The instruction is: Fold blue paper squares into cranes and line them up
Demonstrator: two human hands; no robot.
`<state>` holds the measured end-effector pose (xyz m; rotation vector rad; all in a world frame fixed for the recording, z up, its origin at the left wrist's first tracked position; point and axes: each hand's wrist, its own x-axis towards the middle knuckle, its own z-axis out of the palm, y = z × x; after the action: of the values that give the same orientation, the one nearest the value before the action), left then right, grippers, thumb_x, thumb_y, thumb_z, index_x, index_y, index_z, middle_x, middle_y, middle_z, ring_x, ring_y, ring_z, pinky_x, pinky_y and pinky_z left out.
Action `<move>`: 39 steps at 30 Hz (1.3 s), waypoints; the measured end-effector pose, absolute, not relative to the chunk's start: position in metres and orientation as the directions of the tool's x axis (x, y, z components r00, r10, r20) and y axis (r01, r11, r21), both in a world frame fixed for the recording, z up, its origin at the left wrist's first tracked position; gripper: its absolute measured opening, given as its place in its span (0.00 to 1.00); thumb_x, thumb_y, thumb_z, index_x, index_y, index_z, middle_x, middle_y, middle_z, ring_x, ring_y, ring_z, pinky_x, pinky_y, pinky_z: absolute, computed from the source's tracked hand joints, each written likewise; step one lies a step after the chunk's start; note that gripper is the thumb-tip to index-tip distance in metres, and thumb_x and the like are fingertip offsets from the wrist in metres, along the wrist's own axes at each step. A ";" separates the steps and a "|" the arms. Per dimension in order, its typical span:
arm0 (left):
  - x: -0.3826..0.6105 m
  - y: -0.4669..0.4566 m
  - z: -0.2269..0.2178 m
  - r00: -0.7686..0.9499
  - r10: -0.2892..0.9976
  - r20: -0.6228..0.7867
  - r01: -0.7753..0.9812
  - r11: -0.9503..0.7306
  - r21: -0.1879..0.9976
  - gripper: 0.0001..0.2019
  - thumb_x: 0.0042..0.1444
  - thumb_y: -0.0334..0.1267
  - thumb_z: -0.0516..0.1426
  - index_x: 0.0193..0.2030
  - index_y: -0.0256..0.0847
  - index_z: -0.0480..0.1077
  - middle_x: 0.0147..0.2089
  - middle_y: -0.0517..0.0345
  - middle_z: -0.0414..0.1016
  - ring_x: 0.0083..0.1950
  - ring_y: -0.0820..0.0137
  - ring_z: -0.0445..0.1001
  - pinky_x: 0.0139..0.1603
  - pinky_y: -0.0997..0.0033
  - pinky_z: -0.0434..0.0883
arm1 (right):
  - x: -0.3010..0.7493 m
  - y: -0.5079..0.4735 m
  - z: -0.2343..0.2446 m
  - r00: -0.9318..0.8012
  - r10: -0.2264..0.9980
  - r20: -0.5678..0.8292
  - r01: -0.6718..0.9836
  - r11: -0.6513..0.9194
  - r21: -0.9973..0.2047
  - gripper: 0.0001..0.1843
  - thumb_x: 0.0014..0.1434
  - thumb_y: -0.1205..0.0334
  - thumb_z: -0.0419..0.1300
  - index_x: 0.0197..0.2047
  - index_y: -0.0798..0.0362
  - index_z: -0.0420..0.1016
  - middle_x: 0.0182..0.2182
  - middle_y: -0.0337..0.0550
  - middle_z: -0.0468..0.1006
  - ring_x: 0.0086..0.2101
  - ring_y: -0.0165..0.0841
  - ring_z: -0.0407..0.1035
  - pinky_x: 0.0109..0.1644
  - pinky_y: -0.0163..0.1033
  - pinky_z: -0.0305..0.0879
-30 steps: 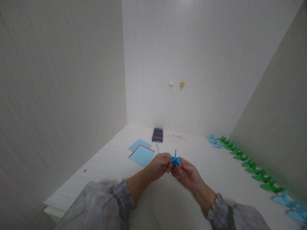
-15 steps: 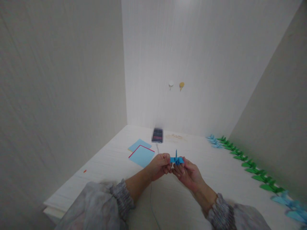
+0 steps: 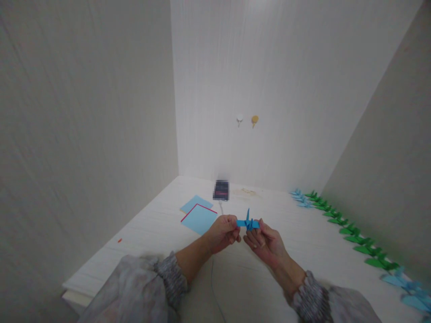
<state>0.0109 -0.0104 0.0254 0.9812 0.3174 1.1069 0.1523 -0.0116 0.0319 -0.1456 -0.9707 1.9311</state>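
Observation:
Between my two hands, above the white table, is a blue origami crane with one thin point standing up. My left hand pinches its left wing between thumb and fingers. The right wing's end is pinched by my right hand, whose other fingers curl beneath the paper. Light-blue square paper sheets lie on the table beyond my left forearm, the front one with a red edge.
A row of green folded cranes runs along the right wall, with light-blue cranes at its near end and more at the far end. A blurred dark device with a white cable stands at the back. Two hooks hang on the wall.
My hands have drawn slightly apart, the left one moving a little left. More of the crane's wings shows between them, stretched out flatter. The crane remains held by both hands.

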 end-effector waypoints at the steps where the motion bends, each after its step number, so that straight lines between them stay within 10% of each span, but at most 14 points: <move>1: 0.011 -0.010 0.025 0.453 0.859 0.239 -0.597 0.094 0.797 0.17 0.40 0.45 0.58 0.18 0.35 0.56 0.13 0.66 0.61 0.13 0.83 0.56 0.22 0.77 0.62 | 0.152 -0.011 0.032 -0.548 0.788 0.280 -0.694 -0.242 -0.678 0.18 0.54 0.59 0.49 0.16 0.55 0.64 0.07 0.32 0.54 0.12 0.23 0.48 0.19 0.32 0.46; 16: 0.010 -0.004 0.024 0.485 0.864 0.134 -0.530 0.169 0.831 0.27 0.46 0.58 0.44 0.26 0.31 0.65 0.19 0.57 0.65 0.16 0.78 0.63 0.21 0.75 0.64 | 0.155 -0.013 0.035 -0.585 0.756 0.295 -0.677 -0.254 -0.691 0.17 0.53 0.59 0.52 0.15 0.56 0.67 0.05 0.30 0.52 0.09 0.22 0.46 0.14 0.30 0.41; 27: 0.006 -0.011 0.030 0.535 0.829 0.163 -0.440 0.109 0.891 0.11 0.43 0.37 0.57 0.33 0.33 0.66 0.29 0.56 0.66 0.25 0.77 0.65 0.26 0.77 0.64 | 0.154 -0.007 0.026 -0.641 0.760 0.103 -0.480 -0.292 -0.827 0.23 0.54 0.58 0.49 0.11 0.56 0.59 0.05 0.32 0.55 0.10 0.22 0.49 0.15 0.30 0.45; 33: 0.006 -0.008 0.031 0.429 0.890 0.154 -0.463 0.070 0.884 0.09 0.41 0.36 0.59 0.29 0.33 0.67 0.28 0.57 0.67 0.27 0.77 0.65 0.26 0.76 0.64 | 0.171 0.000 0.033 -0.256 0.893 0.369 -0.222 0.317 -0.922 0.14 0.56 0.55 0.47 0.35 0.55 0.66 0.20 0.38 0.68 0.18 0.25 0.59 0.22 0.32 0.56; 39: 0.009 -0.008 0.029 0.419 0.898 0.132 -0.485 0.099 0.869 0.11 0.40 0.38 0.59 0.29 0.33 0.67 0.24 0.59 0.67 0.23 0.79 0.64 0.26 0.76 0.64 | 0.188 0.004 0.037 -0.435 0.568 0.699 0.336 0.822 -0.460 0.18 0.52 0.64 0.52 0.47 0.50 0.63 0.36 0.46 0.68 0.31 0.31 0.63 0.37 0.39 0.62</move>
<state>0.0086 -0.0076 0.0295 1.0206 0.4998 1.0883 0.1875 0.0042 0.0367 -0.6646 -2.0629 0.3124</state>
